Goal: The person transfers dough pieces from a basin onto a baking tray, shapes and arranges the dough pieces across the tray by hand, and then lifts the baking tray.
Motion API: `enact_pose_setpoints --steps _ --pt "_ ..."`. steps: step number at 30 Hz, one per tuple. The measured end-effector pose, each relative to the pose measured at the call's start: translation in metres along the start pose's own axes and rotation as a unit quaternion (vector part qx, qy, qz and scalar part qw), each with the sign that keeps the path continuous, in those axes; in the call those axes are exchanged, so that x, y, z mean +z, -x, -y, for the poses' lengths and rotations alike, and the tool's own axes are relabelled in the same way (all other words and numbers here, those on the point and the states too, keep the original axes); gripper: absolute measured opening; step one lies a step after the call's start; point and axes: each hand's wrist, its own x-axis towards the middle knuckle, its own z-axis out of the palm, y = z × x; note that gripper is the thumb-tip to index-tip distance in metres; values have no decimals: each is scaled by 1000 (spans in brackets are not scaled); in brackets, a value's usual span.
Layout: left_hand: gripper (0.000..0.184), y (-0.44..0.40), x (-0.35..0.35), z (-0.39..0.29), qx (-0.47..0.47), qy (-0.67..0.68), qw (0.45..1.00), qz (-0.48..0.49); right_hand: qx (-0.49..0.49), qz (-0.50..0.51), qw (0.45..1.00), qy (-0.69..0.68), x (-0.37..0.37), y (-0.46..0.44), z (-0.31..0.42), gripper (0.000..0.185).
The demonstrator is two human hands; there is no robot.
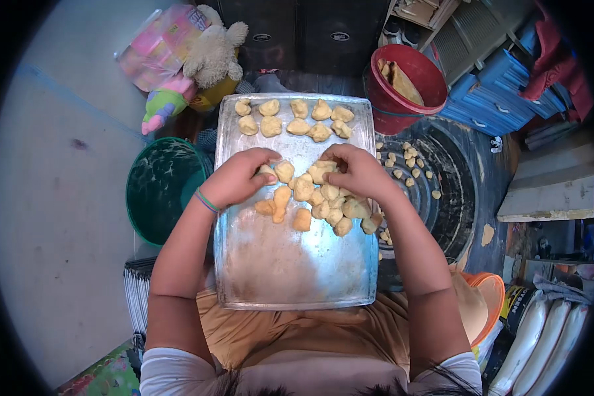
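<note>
A metal tray (pixel 270 277) lies across my lap. Along its far end, several lumps of dough (pixel 270 126) sit in two rows. My left hand (pixel 241 175) is at the tray's left side, its fingers closed round a dough lump (pixel 267 173), beside another lump (pixel 284 171). On the right, my right hand (pixel 355 170) grips a dough lump (pixel 319 173) between thumb and fingers, at the top of a heap of dough pieces (pixel 335 208). Longer dough pieces (pixel 280 203) lie between the hands, nearer my left one.
Left of the tray stands a green basin (pixel 162 191); a red bucket (pixel 402 86) is at the back right. A dark round tub (pixel 442 191) with small dough pieces lies right. Stuffed toys (pixel 214 53) sit back left, blue drawers (pixel 495 99) back right.
</note>
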Motion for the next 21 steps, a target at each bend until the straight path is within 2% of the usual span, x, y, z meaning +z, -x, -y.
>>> enact_pose_setpoints --steps 2,3,6,7,10,11,12,14,16,18,20,21 --pt "38 6 -10 -7 -108 47 991 -69 45 42 998 -32 -4 -15 7 35" --pt "34 4 -9 3 -126 57 981 -132 6 -38 996 -77 10 -23 4 34" --pt "30 0 -11 34 -48 -51 978 -196 -34 -111 984 -138 49 -53 15 24" --pt "26 -1 -10 30 -55 -46 974 -215 -24 -106 989 -102 55 -56 24 27" --pt "23 -1 -5 8 64 -153 948 -271 -19 -101 994 -36 64 -59 36 32" --pt "20 -2 0 6 84 -127 956 -250 -34 -104 993 -40 65 -59 32 31" --pt "20 -2 3 7 76 -157 960 -220 -49 -108 992 -43 63 -56 35 30" --pt "21 -4 9 13 58 -214 962 -162 0 -104 994 11 51 -47 39 26" --pt "20 -8 13 19 55 -236 953 -181 21 -93 992 84 42 -39 40 25" --pt "19 -10 13 19 56 -271 944 -180 20 -105 993 50 46 -38 30 25" --pt "17 -11 19 6 96 -225 944 -220 25 -107 994 0 49 -41 21 24" --pt "16 -12 21 1 116 -202 943 -238 -21 -113 993 40 48 -41 20 24"
